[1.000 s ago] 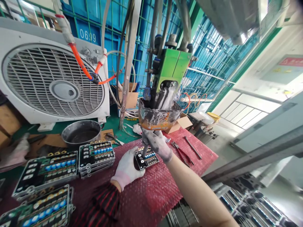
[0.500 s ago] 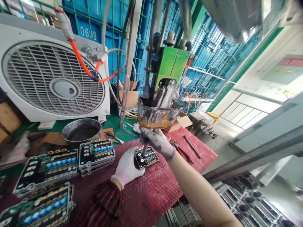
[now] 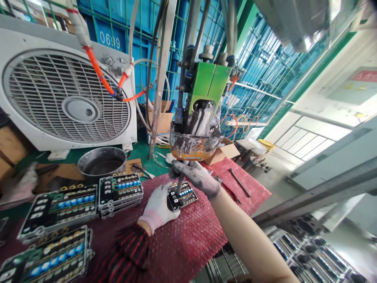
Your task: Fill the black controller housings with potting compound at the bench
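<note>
My left hand point(image 3: 159, 205), in a white glove, is closed around the left end of a small circuit board module point(image 3: 184, 196). The module has a row of blue capacitors and rests on the red mat. My right hand point(image 3: 198, 177), its glove stained dark grey, grips a dark dispensing nozzle point(image 3: 179, 186) just beneath the green dispensing head point(image 3: 208, 82). The nozzle points down with its tip at the module's left part; whether it touches cannot be seen. A smeared plastic cup point(image 3: 194, 145) surrounds the lower end of the head.
More circuit board modules point(image 3: 61, 210) lie on the left, some stacked. Behind them are a dark-filled metal bowl point(image 3: 101, 163) and a large fan point(image 3: 70, 98). Pliers point(image 3: 228, 189) and a metal rod point(image 3: 240, 182) lie on the red bubble-wrap mat point(image 3: 203, 232). A metal post point(image 3: 159, 78) stands behind.
The dispensing head and cup have shifted slightly left, and my right hand has moved a little left with the nozzle. My left hand and the module stay nearly still.
</note>
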`<state>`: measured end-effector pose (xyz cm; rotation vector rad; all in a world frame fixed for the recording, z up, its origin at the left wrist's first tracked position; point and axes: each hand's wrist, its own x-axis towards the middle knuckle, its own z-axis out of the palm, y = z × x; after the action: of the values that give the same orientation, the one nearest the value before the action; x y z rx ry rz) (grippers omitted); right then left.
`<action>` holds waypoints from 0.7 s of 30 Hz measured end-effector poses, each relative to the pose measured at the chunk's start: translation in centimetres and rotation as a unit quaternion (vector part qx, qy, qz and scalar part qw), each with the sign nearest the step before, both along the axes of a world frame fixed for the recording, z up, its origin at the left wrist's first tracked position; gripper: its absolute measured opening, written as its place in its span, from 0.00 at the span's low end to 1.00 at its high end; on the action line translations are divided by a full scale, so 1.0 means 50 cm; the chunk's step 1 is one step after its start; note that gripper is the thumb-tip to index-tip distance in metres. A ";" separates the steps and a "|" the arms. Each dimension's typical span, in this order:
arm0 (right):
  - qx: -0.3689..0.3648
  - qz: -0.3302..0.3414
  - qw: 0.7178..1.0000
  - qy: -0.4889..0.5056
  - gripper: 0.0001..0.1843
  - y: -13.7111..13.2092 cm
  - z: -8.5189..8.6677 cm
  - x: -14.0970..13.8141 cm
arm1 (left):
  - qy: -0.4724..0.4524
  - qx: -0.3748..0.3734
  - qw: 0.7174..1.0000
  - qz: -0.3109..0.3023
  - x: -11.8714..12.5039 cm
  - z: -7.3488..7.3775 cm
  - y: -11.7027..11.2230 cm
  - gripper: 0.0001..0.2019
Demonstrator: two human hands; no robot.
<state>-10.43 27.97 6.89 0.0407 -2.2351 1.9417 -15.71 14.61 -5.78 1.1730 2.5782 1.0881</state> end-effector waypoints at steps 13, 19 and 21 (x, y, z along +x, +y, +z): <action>-0.169 -0.151 0.968 0.109 0.28 -0.047 -0.011 -0.036 | -0.052 0.048 0.996 -0.059 -0.015 -0.037 -0.007 0.39; -0.148 -0.190 0.965 0.108 0.29 -0.057 -0.005 -0.038 | -0.049 0.069 0.995 -0.058 -0.017 -0.049 -0.006 0.40; -0.144 -0.196 0.964 0.109 0.30 -0.061 -0.005 -0.040 | -0.046 0.075 0.994 -0.057 -0.018 -0.054 -0.006 0.40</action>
<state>-12.42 24.91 6.64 -0.2003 -1.6563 1.9078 -16.60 14.32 -8.45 1.2532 2.3641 1.2972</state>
